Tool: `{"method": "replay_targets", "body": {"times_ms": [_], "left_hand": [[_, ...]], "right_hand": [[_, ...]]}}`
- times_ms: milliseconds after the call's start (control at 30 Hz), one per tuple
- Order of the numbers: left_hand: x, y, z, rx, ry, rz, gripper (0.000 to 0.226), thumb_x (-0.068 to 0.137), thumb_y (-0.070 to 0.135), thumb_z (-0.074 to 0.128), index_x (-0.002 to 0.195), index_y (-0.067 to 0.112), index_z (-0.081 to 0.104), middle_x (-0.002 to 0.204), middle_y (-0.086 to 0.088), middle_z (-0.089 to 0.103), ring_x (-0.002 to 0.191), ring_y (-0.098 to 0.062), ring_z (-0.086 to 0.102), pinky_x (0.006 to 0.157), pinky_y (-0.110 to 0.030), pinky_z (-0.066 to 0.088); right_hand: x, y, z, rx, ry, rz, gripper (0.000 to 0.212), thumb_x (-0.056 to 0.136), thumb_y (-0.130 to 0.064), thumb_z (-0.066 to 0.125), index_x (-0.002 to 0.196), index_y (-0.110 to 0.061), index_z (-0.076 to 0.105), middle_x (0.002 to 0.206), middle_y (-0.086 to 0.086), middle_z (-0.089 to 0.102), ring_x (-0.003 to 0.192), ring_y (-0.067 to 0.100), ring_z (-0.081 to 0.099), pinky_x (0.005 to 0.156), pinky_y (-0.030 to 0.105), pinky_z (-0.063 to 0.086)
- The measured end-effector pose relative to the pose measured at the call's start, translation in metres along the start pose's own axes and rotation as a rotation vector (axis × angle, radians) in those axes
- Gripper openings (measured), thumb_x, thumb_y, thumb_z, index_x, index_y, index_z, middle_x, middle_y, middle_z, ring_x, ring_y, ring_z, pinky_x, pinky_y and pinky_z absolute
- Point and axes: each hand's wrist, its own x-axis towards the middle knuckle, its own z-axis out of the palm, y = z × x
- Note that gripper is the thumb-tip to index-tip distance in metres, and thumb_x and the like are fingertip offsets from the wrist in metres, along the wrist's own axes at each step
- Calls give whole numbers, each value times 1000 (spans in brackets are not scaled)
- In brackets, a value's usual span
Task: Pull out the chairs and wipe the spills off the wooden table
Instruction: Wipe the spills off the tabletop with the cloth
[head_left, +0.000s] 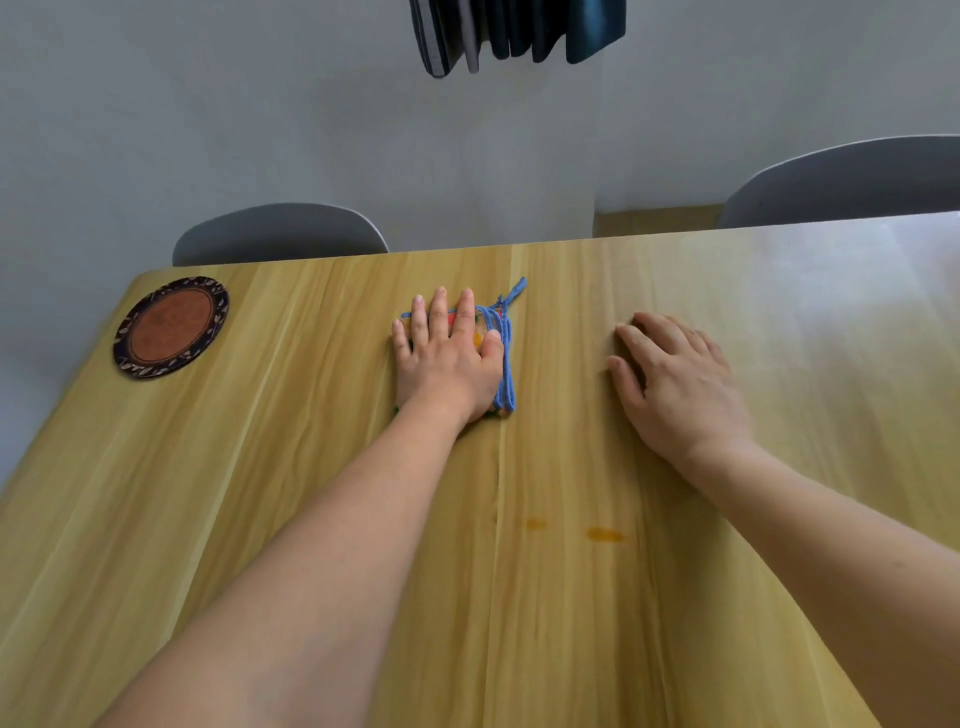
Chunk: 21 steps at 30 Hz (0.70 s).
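Right now my left hand (448, 349) lies flat on a small folded cloth with blue edges and bright colours (501, 358). My fingers are straight and spread out, and my palm presses the cloth down onto the long yellow wooden table (260, 493). Most of the cloth is hidden under my hand. Only its blue right edge and a little blue loop at the far corner peek out past my thumb.

My right hand (675, 387) holds nothing. It rests on the bare wood, off to the right of the cloth and not touching it. Its fingers are a bit bent, with the tips down on the table.

Two small orange spills (602, 534) sit on the wood closer to me, between my two arms. They are side by side and well apart from the cloth. The cloth is farther away from me than the spills are.

A round mat with a brown middle and a dark leafy rim (170, 327) lies flat near the far left corner of the table, well apart from both hands.

Two grey chairs with curved backs stand on the far side of the table. One grey chair (280, 234) is behind the left part, and the other grey chair (852, 182) is behind the right part. Their backs are close against the table edge.
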Motion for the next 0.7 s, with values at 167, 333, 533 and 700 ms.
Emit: {"method": "replay_targets", "body": {"times_ms": [167, 333, 533, 700], "left_hand": [[31, 6, -4, -1, 5, -8, 64, 100, 51, 18, 158, 30, -1, 166, 1, -8, 151, -21, -15, 121, -47, -10], [62, 12, -9, -13, 14, -1, 64, 100, 49, 19, 158, 30, 1, 166, 1, -5, 152, -21, -13, 121, -47, -10], [97, 18, -15, -18, 8, 21, 63, 99, 48, 19, 158, 31, 3, 167, 1, -2, 152, -22, -10, 121, -48, -7], [102, 19, -14, -5, 7, 30, 62, 100, 47, 17, 158, 30, 3, 166, 0, -1, 152, -22, -10, 121, -48, -8]], "right_hand": [[2, 1, 2, 5, -5, 99, 56, 100, -47, 29, 149, -21, 34, 159, 1, 23, 148, 20, 13, 122, 38, 5], [2, 0, 3, 9, 8, 172, 60, 99, -46, 25, 153, -20, 24, 161, 2, 15, 149, 19, 6, 122, 38, 0], [4, 0, 5, 3, -7, 191, 60, 99, -44, 24, 153, -17, 25, 161, 3, 17, 149, 19, 8, 122, 39, 1], [3, 0, 5, 2, -14, 188, 59, 100, -41, 23, 153, -16, 25, 161, 3, 16, 149, 19, 6, 122, 39, 0]]}}
